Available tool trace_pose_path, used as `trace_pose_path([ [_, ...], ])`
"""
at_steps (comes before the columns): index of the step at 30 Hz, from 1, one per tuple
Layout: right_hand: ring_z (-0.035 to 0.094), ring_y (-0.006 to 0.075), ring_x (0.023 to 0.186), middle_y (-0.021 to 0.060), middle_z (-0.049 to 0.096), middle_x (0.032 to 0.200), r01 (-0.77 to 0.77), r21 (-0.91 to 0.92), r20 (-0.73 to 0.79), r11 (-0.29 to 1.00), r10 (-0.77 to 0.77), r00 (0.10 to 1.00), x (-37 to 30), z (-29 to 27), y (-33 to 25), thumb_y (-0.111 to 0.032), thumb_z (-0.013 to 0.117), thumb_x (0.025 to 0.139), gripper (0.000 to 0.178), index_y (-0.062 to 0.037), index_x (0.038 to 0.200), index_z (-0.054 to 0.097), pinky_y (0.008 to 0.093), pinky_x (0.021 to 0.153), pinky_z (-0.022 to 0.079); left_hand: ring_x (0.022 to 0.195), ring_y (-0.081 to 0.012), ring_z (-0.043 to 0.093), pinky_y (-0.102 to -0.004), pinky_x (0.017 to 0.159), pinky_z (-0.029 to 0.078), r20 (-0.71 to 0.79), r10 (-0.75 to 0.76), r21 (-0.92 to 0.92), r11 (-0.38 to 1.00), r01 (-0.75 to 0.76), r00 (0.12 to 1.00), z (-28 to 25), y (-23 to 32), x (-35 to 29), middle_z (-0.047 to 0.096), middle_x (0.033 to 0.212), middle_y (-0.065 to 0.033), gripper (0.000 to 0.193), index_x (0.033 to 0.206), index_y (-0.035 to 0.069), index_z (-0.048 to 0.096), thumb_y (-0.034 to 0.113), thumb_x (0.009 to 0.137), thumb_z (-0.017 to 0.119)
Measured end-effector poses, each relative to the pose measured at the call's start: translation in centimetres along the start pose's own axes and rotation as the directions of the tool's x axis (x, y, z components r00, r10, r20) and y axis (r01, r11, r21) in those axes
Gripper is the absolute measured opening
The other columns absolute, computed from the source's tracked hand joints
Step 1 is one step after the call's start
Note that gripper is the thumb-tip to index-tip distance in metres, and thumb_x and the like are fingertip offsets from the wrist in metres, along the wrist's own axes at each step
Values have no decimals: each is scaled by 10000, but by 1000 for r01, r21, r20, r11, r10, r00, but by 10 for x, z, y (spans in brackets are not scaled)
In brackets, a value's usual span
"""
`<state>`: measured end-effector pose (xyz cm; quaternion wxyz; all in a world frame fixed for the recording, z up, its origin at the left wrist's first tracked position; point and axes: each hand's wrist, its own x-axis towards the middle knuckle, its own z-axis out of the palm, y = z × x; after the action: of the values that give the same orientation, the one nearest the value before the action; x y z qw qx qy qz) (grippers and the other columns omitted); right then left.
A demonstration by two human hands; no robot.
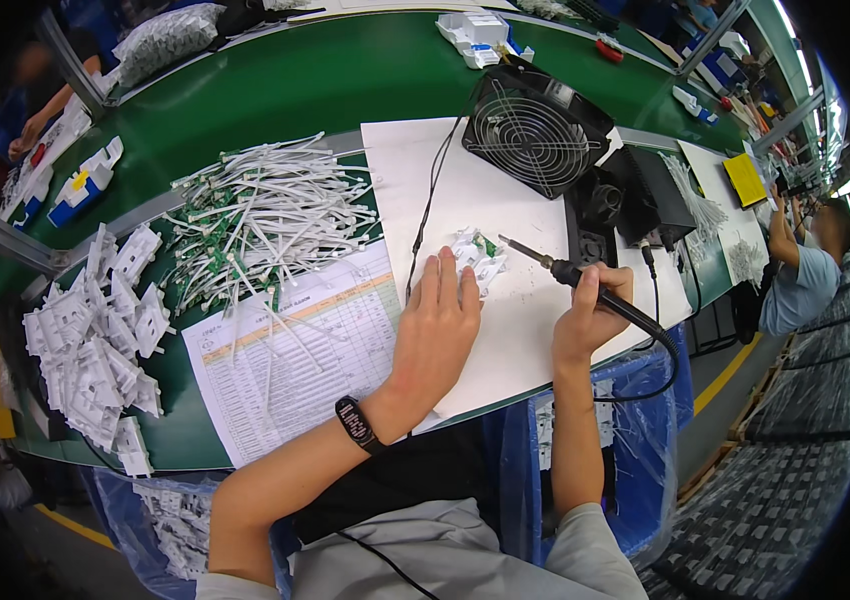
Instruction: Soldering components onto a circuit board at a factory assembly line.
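My right hand [590, 312] is closed around the handle of a soldering iron [563, 271]. Its metal tip points left and ends just beside a small green circuit board [486, 245]. That board sits on a white plastic housing [490, 270] lying on a white work sheet [525, 350]. My left hand [437, 318], with a dark band on its wrist, reaches over from the left. Its fingers are stretched side by side and hold the housing down at its left edge; the thumb's grip is hidden.
Left of the hands lie a pile of white cables with green boards [265, 215], a printed form [295, 360] and heaped white housings [100, 345]. A black fan [535, 130] and a black soldering station [650, 195] stand behind. Blue lined bins [645, 440] sit below the table edge.
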<state>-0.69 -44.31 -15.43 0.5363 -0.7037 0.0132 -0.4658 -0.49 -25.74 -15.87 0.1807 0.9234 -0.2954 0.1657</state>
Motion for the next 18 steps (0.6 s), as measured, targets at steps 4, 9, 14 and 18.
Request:
trace_pose_path([
  [4,365,46,600,-8,455,672,20,36,36,999,-21,999,-1,2,-3,-93,627,968,232,-64,826,447,214,564,293,1300,-433,515,-397,1068,476,-3,-4,5,1000,4,1000,0,0,0,512,1382,-366,448,1261,-113,600,17,835,651],
  [9,339,47,569,-16,417,617,76,19,80,997,-77,994,-2,6,-4,-65,640,954,239,-55,807,453,234,539,261,1298,-432,515,-395,1066,479,-9,-4,5,1000,4,1000,1,-1,-1,511,1383,-366,463,1261,-115,599,12,821,663],
  [14,338,50,550,-11,414,598,102,-21,124,995,-99,987,-2,4,-2,-65,638,952,244,-49,799,450,240,521,260,1256,-414,546,-420,969,533,-65,14,51,999,-10,998,5,-2,-2,528,1378,-302,402,1236,-63,612,175,920,679],
  [18,336,51,545,-12,420,595,58,-26,163,998,-53,985,-2,3,0,-68,640,950,248,-52,794,449,242,514,259,1259,-407,544,-414,972,532,-66,7,70,998,-2,998,6,-2,-3,530,1378,-298,401,1239,-61,613,183,927,669],
])
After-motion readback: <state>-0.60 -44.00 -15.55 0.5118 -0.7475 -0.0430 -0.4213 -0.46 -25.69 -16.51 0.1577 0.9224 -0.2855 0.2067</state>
